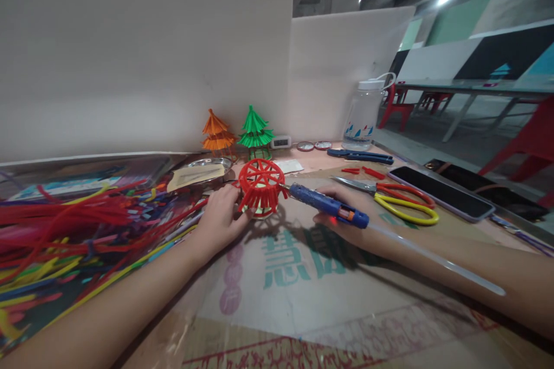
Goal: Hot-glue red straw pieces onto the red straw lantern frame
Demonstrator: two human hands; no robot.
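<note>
My left hand [222,216] is closed on the left side of a small red pipe-cleaner structure [262,180], which has a wheel-like spoked top and a fringe of short strips hanging round it. In my right hand [348,216] is a blue hot glue gun [324,203], its nozzle pointing left at the red structure's right edge. A clear glue stick [450,264] sticks out of the gun's back end, over my right forearm. A small red glow shows on the gun. Whether the nozzle touches the strips, I cannot tell.
Many coloured pipe cleaners [86,225] lie at left. Orange [215,130] and green [254,130] tiered pavilions stand behind, near a metal dish [225,164]. At right are scissors [407,202], a phone [441,192], blue pliers [359,156] and a water bottle [358,115]. A white panel [147,57] rises behind.
</note>
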